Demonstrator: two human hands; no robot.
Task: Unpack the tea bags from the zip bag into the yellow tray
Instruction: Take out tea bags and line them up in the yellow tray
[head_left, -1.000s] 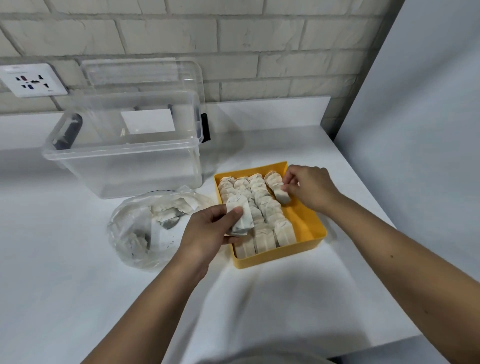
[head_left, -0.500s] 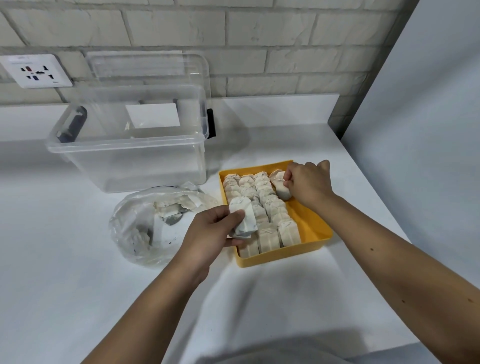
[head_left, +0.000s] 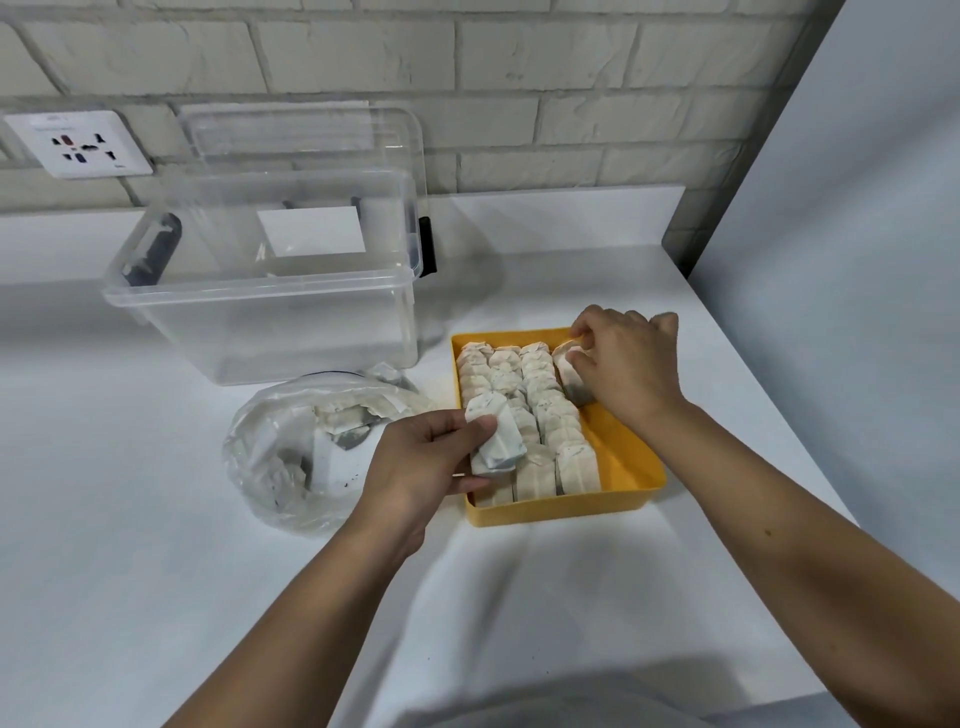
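The yellow tray (head_left: 631, 470) sits on the white counter, holding rows of pale tea bags (head_left: 540, 410). My left hand (head_left: 421, 465) hovers over the tray's near left corner and grips a small bunch of tea bags (head_left: 496, 441). At the tray's far right corner my right hand (head_left: 626, 366) pinches one tea bag (head_left: 571, 376) and sets it down into the right column. The clear zip bag (head_left: 291, 457) lies crumpled left of the tray, with a few tea bags (head_left: 348, 418) still inside.
A clear plastic storage box (head_left: 260, 306) with black latches stands behind the zip bag, its lid leaning on the brick wall. A wall socket (head_left: 78, 143) is at the far left. A grey panel (head_left: 857, 260) bounds the counter on the right.
My right hand has carried its tea bag from mid-tray back to the far right corner and lowered it. My left hand keeps its bunch almost still.
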